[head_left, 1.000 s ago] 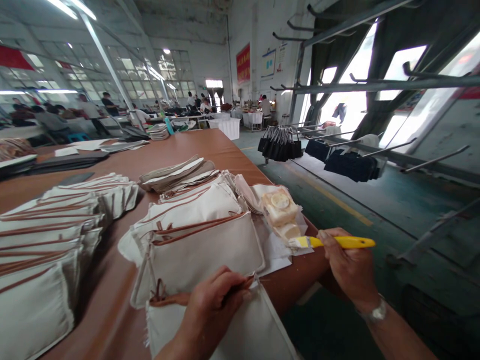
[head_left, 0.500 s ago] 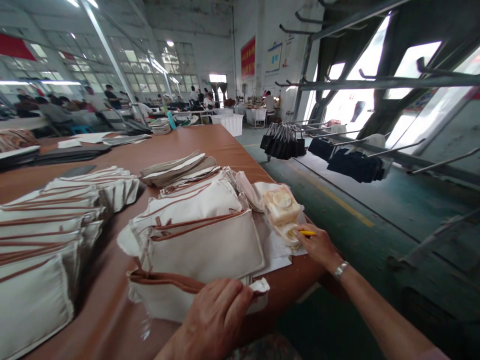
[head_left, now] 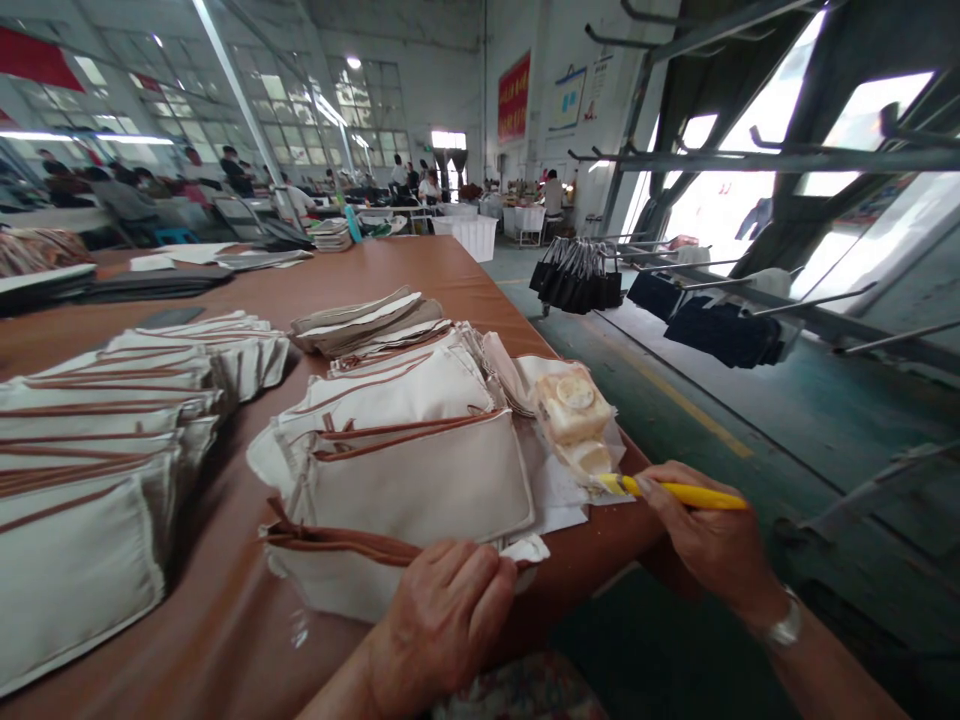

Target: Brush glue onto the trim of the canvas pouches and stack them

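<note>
The right hand (head_left: 709, 545) grips the yellow brush (head_left: 682, 492) with its handle level and its bristles at the plastic-wrapped tub (head_left: 574, 410). Left of the tub and nearer, the left hand (head_left: 442, 620) clamps the cream pouch (head_left: 337, 580).

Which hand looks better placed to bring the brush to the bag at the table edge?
Probably the right hand: it grips the yellow brush. The left hand is busy, resting on the bag.

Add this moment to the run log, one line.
left hand: grips pouch edge | right hand: holds brush | brush tip: at tub | stack: on table
</note>
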A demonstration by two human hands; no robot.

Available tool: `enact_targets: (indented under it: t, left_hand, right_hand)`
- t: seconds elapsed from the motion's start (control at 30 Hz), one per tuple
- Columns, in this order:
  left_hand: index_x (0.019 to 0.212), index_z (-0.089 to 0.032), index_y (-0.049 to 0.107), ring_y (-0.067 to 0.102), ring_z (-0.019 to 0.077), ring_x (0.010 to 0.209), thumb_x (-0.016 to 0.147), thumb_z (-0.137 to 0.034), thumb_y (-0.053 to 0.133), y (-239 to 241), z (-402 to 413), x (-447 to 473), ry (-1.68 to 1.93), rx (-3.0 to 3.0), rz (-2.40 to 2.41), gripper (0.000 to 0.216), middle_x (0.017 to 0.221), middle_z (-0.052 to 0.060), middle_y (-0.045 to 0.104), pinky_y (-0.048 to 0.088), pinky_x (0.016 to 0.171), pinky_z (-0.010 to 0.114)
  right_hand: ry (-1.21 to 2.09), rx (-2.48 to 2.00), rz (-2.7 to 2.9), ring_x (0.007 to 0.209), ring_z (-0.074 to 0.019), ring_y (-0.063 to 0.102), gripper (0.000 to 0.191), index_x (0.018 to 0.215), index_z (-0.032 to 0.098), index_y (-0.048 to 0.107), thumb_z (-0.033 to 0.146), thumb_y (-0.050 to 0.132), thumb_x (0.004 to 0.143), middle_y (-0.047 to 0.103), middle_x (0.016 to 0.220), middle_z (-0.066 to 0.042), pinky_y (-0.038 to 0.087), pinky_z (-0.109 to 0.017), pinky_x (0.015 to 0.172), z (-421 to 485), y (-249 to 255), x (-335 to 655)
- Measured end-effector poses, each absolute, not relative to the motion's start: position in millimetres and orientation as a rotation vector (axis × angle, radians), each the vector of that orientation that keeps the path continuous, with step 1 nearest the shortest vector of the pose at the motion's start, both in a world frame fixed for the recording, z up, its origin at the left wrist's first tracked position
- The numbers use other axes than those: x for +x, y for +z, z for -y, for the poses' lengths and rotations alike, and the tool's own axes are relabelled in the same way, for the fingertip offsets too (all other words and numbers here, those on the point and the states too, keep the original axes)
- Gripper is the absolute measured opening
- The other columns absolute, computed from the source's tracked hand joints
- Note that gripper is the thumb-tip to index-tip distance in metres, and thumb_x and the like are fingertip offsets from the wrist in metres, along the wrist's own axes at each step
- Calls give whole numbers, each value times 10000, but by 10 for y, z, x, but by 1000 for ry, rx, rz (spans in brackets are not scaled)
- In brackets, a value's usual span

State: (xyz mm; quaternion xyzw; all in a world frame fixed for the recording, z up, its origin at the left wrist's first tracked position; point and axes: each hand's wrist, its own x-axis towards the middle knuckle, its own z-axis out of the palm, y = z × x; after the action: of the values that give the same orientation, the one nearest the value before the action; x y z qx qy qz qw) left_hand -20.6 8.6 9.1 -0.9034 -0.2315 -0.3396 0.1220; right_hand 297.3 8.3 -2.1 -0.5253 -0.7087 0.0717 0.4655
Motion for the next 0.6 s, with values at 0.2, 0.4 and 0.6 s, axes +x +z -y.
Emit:
enact_targets:
  t: [0.2, 0.4, 0.6]
  left_hand:
    - [953, -142, 593, 489, 170, 639, 1035, -142, 393, 81, -90, -159, -957, -2648, 676, 217, 752, 27, 625, 316, 623, 328]
    - [955, -142, 595, 483, 169, 635, 1019, -158, 442, 72, -60, -170, -951, -2637, 697, 166, 743, 18, 609, 324, 615, 330]
    - [941, -162, 589, 483, 164, 632, 1011, -159, 459, 64, -32, -172, -948, -2619, 728, 147, 726, 9, 603, 336, 600, 326]
  right_hand:
    - [397, -1116, 1513, 604, -159, 549, 185, 896, 193, 683, 264, 579, 1031, 584, 737, -17, 455, -255, 556, 301, 461, 2510]
    - [421, -1058, 1760, 632, -138, 584, 173, 869, 195, 640, 166, 554, 1016, 601, 741, -2, 465, -242, 612, 367, 544, 2290]
    - [293, -1076, 1760, 628, -163, 609, 131, 916, 213, 662, 170, 571, 1001, 630, 763, -20, 490, -263, 587, 427, 592, 2296]
